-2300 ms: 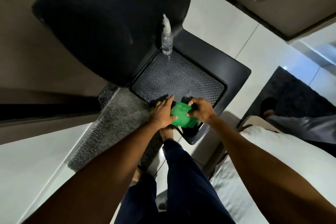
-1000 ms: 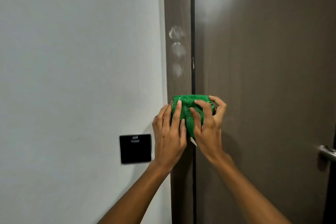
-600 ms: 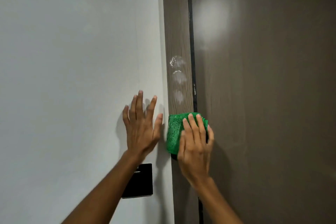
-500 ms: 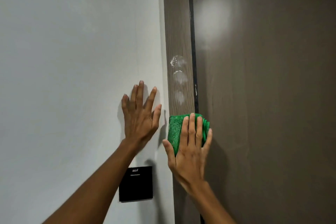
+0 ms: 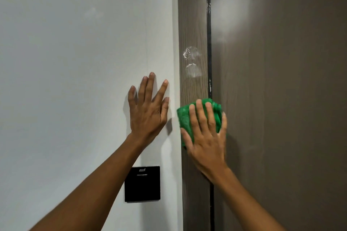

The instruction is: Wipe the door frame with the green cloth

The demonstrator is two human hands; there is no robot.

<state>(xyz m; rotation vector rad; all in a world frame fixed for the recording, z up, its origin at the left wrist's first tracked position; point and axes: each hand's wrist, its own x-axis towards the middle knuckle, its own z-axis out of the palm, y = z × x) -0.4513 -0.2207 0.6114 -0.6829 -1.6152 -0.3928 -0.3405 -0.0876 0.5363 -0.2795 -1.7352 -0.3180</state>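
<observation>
A brown wood-grain door frame runs upright between the white wall and the door. Two whitish smudges sit on it, just above the folded green cloth. My right hand lies flat over the cloth and presses it against the frame, fingers pointing up. My left hand rests flat on the white wall left of the frame, fingers spread, holding nothing. Most of the cloth is hidden under my right hand.
The brown door fills the right side, with a dark gap between it and the frame. A black square switch plate is on the wall below my left hand.
I went from folding the cloth over a floor tray to the door frame. My left hand let go and went flat on the wall. The lowest smudge is gone since half a second ago.
</observation>
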